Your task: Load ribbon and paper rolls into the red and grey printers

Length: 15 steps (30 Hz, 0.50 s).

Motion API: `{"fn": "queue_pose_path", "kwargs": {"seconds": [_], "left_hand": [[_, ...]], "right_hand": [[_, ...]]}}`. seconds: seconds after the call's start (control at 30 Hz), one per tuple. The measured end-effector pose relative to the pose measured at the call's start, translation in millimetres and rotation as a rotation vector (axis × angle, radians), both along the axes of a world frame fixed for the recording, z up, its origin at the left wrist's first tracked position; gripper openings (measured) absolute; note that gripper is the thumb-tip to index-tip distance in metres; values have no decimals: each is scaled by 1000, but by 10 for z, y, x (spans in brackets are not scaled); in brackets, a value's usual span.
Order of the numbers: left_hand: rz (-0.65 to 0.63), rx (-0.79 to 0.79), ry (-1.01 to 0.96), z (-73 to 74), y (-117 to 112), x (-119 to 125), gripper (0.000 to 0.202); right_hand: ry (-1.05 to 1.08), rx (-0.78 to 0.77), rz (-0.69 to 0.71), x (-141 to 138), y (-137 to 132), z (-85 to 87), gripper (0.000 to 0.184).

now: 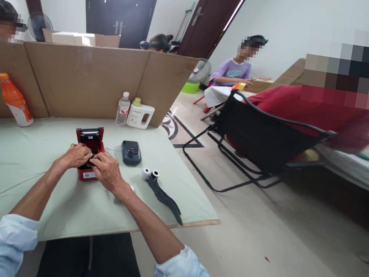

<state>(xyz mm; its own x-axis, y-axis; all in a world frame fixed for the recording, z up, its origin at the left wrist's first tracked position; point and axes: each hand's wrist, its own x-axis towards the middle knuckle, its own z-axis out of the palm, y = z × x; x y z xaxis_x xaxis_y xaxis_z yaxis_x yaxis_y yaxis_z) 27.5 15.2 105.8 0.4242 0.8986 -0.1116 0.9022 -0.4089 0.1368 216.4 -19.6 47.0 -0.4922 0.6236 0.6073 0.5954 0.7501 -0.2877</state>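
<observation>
A small red printer [88, 174] sits on the pale green tabletop [66, 208] with its lid [90, 134] raised. My left hand [78, 156] reaches over the printer's left side, its fingers bent into the opening. From the right, my right hand [106, 171] curls its fingers over the front part of the opening. Both hands touch the printer; whatever lies under the fingertips is hidden. To the right is a dark grey handheld device [131, 152]. Two small paper rolls [150, 173] rest beside a long black curved piece [165, 199]. A white object [131, 188] is mostly covered by my right wrist.
A cardboard screen [85, 82] stands along the table's back edge. Before it are an orange bottle [15, 101], a water bottle [123, 110] and a white jug [141, 116]. A black folding chair [257, 135] with a person in red stands to the right. Other people sit beyond.
</observation>
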Motion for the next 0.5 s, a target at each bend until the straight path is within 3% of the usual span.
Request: {"fn": "queue_pose_path", "kwargs": {"seconds": [0.13, 0.5], "left_hand": [[99, -51, 60, 34, 104, 81, 35], [188, -73, 44, 46, 265, 243, 36]], "right_hand": [[40, 22, 37, -17, -27, 4, 20], [58, 32, 50, -11, -37, -12, 23]]}}
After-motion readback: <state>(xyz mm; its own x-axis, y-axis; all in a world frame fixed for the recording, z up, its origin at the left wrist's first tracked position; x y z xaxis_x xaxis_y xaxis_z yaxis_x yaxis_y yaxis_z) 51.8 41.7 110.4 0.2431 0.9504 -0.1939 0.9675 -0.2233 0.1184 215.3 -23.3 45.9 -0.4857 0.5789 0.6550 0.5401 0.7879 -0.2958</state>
